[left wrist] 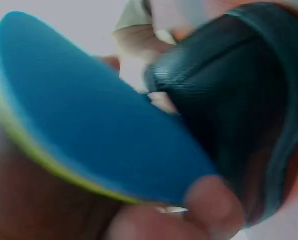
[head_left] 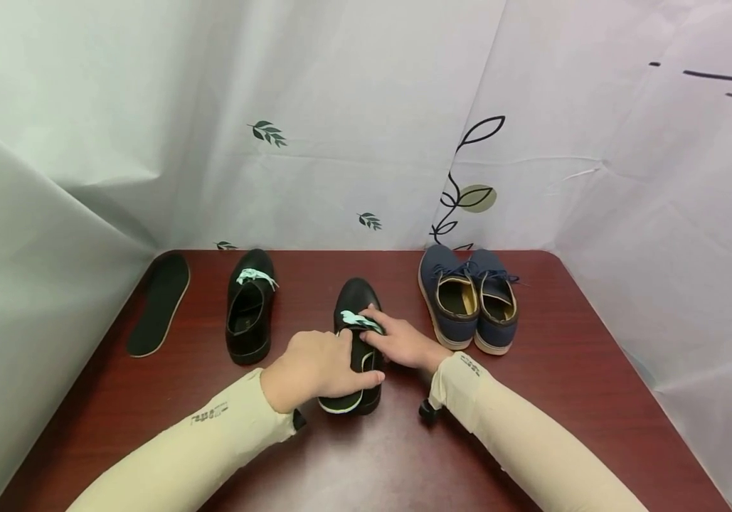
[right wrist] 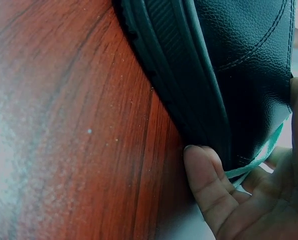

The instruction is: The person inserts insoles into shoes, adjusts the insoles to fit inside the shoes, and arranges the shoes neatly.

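Where the table (head_left: 551,419) ends on my far left, a loose black insole (head_left: 159,306) lies flat, and beside it stands a black shoe (head_left: 263,313) with pale green laces. Next along, I see the left forearm, in a cream sleeve (head_left: 205,430), angled in from the bottom left, its hand (head_left: 317,366) turned back-upward over the heel of the middle shoe (head_left: 356,295). That hand has a narrow pinch, thumb against fingers, on the edge of the second insole (head_left: 340,405); the insole slants along the shoe's opening, its rounded end beyond the heel. I cannot tell how far it sits inside. The middle shoe is upright, toe pointing away from me. Across its laces (head_left: 361,321) the right hand (head_left: 404,345) reaches from the right, fingers bent around the shoe's side and laces, holding it. Farther right, two navy shoes (head_left: 458,327) stand touching.
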Motion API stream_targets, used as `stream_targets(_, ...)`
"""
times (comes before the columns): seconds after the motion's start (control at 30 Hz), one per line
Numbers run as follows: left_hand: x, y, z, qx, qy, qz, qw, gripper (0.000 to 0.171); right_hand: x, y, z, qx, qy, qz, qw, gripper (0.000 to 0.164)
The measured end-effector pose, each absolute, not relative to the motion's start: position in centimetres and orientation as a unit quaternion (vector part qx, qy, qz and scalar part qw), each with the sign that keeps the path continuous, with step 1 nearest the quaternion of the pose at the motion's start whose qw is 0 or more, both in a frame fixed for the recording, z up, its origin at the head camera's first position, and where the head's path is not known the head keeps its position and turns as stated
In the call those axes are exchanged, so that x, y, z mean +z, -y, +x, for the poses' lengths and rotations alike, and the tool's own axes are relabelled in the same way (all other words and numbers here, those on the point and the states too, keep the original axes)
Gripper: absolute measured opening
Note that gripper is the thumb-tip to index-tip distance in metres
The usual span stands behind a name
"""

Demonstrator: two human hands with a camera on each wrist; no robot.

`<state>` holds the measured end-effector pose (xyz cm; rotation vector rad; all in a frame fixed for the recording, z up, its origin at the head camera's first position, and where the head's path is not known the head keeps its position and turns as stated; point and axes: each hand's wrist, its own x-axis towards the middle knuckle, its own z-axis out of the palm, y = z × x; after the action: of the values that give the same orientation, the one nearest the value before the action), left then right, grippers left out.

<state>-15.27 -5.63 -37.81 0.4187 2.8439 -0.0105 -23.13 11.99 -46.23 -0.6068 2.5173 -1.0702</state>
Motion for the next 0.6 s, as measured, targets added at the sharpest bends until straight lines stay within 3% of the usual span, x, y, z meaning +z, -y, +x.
stream_targets(0.13, -37.2, 5.7, -14.8, 0.010, -0.976, 0.161, 0.147, 0.076, -46.2, -11.9, -23.1, -0.378, -0.885, -0.211, 0.173, 0.043)
stream_targets(0.37, -36.5, 5.7, -15.1, 0.029, -0.960, 0.234, 0.154, 0.022, -46.2, -11.9, -23.1, -0.386, -0.880, -0.221, 0.167, 0.043)
stream_targets(0.47, -36.6, 5.8, -15.5, 0.042, -0.955, 0.249, 0.155, 0.018, -46.2, -12.0, -23.0, -0.384, -0.880, -0.221, 0.170, 0.043)
stream_targets(0.6, -37.2, 5.8, -16.3, 0.061, -0.956, 0.243, 0.149, 0.025, -46.3, -12.0, -23.0, -0.384, -0.881, -0.218, 0.172, 0.044)
